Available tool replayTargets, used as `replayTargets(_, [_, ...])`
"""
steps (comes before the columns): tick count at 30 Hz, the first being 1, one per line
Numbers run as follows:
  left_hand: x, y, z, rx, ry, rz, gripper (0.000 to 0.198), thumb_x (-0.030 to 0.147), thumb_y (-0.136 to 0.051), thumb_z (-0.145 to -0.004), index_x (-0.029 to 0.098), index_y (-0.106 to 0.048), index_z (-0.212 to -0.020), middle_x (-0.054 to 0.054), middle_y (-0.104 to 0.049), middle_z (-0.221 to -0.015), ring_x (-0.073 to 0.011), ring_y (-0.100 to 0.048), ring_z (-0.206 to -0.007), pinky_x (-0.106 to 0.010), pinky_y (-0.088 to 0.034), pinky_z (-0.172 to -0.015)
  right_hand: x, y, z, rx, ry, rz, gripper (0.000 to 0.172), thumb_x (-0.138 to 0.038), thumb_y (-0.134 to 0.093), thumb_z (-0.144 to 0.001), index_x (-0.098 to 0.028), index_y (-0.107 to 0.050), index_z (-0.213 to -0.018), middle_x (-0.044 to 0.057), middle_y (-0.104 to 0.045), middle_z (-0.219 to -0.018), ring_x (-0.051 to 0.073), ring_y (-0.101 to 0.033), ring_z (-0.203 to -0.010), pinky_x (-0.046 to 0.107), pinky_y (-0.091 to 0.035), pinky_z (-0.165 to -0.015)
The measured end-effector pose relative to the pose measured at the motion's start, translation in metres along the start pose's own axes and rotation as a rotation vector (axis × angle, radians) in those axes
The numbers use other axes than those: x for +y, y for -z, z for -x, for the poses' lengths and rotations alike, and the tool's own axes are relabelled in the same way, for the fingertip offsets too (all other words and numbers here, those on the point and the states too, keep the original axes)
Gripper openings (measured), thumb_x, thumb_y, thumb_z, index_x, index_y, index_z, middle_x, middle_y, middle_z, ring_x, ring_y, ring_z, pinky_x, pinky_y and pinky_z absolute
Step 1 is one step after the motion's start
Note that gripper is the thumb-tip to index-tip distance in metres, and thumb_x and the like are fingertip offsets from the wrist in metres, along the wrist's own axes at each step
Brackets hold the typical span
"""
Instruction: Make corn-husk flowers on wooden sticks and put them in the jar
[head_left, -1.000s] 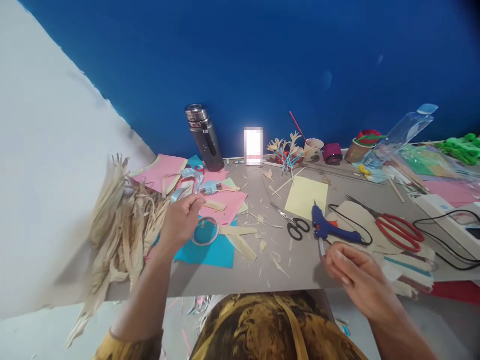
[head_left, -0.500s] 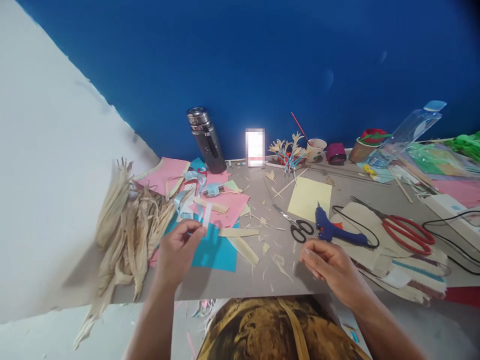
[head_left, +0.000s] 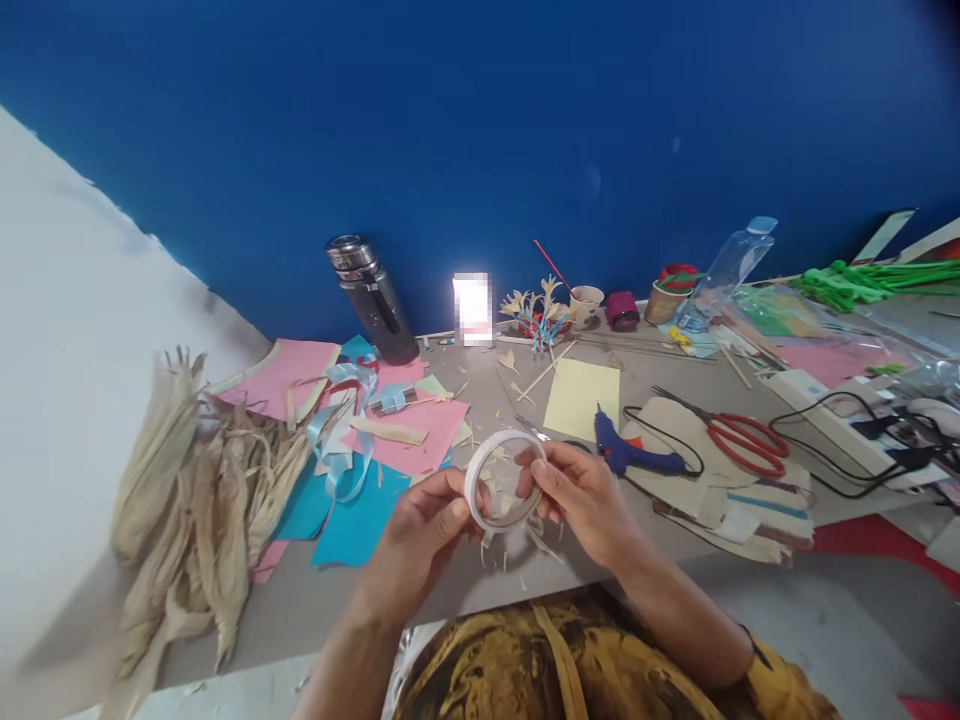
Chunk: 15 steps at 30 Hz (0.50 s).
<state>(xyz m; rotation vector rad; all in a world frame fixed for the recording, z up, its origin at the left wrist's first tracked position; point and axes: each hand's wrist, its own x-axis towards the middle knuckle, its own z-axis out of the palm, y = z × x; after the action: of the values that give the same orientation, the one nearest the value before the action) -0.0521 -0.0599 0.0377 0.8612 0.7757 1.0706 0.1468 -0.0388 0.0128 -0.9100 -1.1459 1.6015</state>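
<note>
A roll of white tape (head_left: 472,490) is held upright in front of me, its open ring facing my head. My left hand (head_left: 424,528) grips its left side between thumb and fingers. On the opposite side, my right hand (head_left: 585,500) pinches the rim, thumb on the near face. Straw-coloured husk scraps (head_left: 541,540) lie on the table below and show through the ring. Just beyond my right hand is a blue glue gun (head_left: 637,455). Small scissors (head_left: 531,428) are mostly covered by the tape and my right hand.
Dried corn husks (head_left: 180,540) are heaped at the left, beside blue paper (head_left: 360,525). A dark flask (head_left: 373,300) stands at the back. Husk flowers (head_left: 540,310) and a paper cup (head_left: 586,306) stand near the wall. Red-handled scissors (head_left: 750,445) and a power strip (head_left: 832,410) lie right.
Both hands have come together at the middle, now on the tape roll. Before, they were apart, with a narrow white thing in the left. The view has turned right.
</note>
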Motion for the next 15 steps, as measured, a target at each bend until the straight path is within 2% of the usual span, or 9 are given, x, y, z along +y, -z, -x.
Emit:
replayTargets(3, [0.001,0.002,0.001,-0.005,-0.025,-0.132,0.028,0.043,-0.073,-0.082,0.015,-0.071,-0.089,-0.007,-0.063,-0.083,-0.0148,-0.053,-0.07,-0.027,-0.044,-0.066,0.0,0.005,0.001,0.044,0.06,0.091,0.034,-0.049,-0.064,-0.09,-0.016,-0.07,-0.096,0.005,-0.07,-0.077,0.008,-0.052,-0.05,0.02,-0.039,-0.045])
replayTargets(7, [0.01,0.002,-0.001,0.02,-0.098,-0.255,0.036,0.049,-0.068,-0.084,0.017,-0.072,-0.099,-0.007,-0.066,-0.086,-0.0168,-0.055,-0.074,-0.028,-0.044,-0.07,0.001,0.012,0.002,0.045,0.126,0.216,0.032,-0.046,-0.062,-0.092,-0.017,-0.071,-0.101,0.006,-0.072,-0.08,0.011,-0.057,-0.057,0.022,-0.043,-0.05])
replayTargets(11, [0.015,-0.006,-0.004,-0.011,-0.089,-0.314,0.028,0.043,-0.066,-0.087,0.017,-0.073,-0.093,-0.007,-0.067,-0.087,-0.0182,-0.057,-0.081,-0.028,-0.044,-0.074,-0.001,0.014,0.001,0.025,0.199,0.357,0.03,-0.043,-0.059,-0.095,-0.018,-0.072,-0.103,0.004,-0.069,-0.079,0.012,-0.056,-0.061,0.023,-0.045,-0.056])
replayTargets(15, [0.015,-0.01,-0.01,0.027,-0.125,-0.321,0.025,0.039,-0.067,-0.088,0.022,-0.072,-0.106,-0.004,-0.069,-0.087,-0.0173,-0.059,-0.079,-0.028,-0.046,-0.074,-0.01,0.015,0.004,-0.01,0.241,0.466,0.032,-0.042,-0.053,-0.098,-0.018,-0.073,-0.107,0.003,-0.068,-0.075,0.013,-0.055,-0.063,0.024,-0.044,-0.059])
